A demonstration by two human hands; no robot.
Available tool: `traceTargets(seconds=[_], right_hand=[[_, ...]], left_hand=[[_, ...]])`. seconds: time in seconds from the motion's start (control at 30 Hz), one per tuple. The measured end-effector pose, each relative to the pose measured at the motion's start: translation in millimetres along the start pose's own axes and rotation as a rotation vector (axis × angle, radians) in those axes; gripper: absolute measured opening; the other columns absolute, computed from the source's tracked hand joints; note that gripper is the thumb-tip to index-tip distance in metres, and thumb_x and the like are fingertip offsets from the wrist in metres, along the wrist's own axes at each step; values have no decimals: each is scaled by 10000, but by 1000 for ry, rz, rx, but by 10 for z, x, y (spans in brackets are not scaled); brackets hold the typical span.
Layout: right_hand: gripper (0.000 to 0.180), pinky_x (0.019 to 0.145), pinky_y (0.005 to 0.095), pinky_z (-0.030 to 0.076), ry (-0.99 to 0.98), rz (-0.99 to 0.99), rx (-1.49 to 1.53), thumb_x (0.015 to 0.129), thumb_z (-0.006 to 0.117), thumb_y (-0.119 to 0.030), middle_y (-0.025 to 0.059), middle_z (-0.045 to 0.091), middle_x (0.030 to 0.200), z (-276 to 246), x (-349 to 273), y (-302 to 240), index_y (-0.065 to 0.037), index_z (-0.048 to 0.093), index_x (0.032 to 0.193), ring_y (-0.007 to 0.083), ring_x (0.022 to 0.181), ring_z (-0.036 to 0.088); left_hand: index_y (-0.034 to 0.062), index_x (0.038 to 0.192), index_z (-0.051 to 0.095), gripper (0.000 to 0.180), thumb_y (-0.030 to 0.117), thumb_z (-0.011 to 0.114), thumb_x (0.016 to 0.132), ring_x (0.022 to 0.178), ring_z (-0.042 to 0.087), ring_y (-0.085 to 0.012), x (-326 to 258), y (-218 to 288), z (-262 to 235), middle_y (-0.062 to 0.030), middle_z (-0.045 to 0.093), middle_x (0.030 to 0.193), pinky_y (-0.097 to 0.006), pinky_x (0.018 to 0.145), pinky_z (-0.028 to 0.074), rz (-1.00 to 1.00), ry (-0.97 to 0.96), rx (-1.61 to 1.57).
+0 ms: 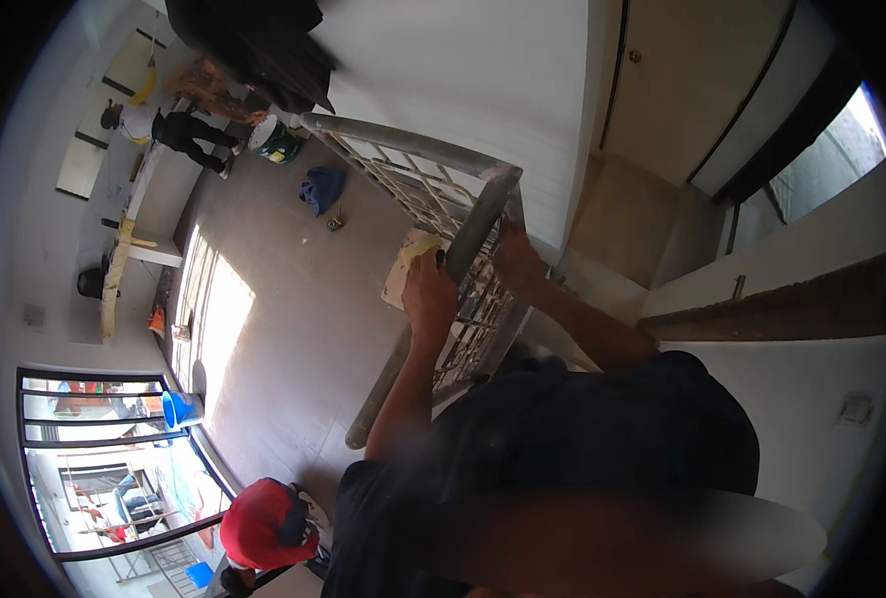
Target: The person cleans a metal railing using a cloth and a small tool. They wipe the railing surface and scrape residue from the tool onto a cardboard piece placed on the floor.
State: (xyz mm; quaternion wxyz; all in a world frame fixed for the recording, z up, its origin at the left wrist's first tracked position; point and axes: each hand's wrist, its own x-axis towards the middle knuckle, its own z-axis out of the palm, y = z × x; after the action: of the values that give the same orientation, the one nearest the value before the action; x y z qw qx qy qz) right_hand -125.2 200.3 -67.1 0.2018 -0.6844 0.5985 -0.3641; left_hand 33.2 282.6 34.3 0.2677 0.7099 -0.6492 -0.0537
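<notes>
Hands first: our left hand point(429, 291) is wrapped around the grey tubular post of a metal window grille point(418, 184), its grip closed on the tube about halfway along the frame's near edge. Our right hand point(516, 261) sits just beyond that post, on the far side of the frame, and seems to be closed on one of the inner bars, though blur makes that grip hard to judge. The grille stands tilted above the concrete floor point(293, 319), its lower end reaching down toward the floor near our body and its upper corner close to the white wall point(463, 70). A pale piece of board point(408, 264) lies on the floor just behind the left hand.

Farther off, a blue cloth point(321, 187) lies on the floor, well apart from the grille. A person in a white hard hat point(261, 133) bends near the far corner. A blue bucket point(180, 409) stands by the window frame at lower left, and a person in a red cap point(263, 523) is close beside us at the bottom edge.
</notes>
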Motion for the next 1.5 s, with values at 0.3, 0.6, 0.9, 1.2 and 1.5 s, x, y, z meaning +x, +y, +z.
traceTargets(seconds=[0.3,0.6,0.9,1.2,1.5], right_hand=[[300,654,392,530,-280,587,794,838,543,-44,175,673,873,-451,467,105,93,600,1098,246,723,676],[245,681,422,527,-479,466,536,839,610,-96,162,677,828,-644,686,38,90,623,998,238,739,684],[251,708,395,526,-564,462,465,845,614,-56,153,697,916,-503,773,238,76,634,1058,231,819,693],[260,617,398,544,-420,432,548,842,614,-54,196,697,859,-617,709,100,110,637,1042,253,748,708],[354,678,397,539,-552,320,522,863,603,-62,149,704,952,-719,809,209,35,618,1203,246,817,705]], left_hand=[[14,1195,589,344,25,550,854,989,637,-411,-13,72,169,-207,636,1084,-525,801,535,90,23,225],[28,1196,593,344,32,560,854,975,639,-395,-29,170,105,-184,627,1046,-514,786,540,83,38,250],[20,1154,578,297,54,561,860,967,638,-391,-27,115,106,-190,609,1043,-518,757,556,33,-18,263],[20,1104,567,260,65,574,848,960,642,-385,-16,69,125,-183,605,1028,-513,748,559,55,29,218],[45,1017,565,196,43,579,821,900,638,-376,-36,32,144,-161,592,949,-499,711,547,63,88,170]])
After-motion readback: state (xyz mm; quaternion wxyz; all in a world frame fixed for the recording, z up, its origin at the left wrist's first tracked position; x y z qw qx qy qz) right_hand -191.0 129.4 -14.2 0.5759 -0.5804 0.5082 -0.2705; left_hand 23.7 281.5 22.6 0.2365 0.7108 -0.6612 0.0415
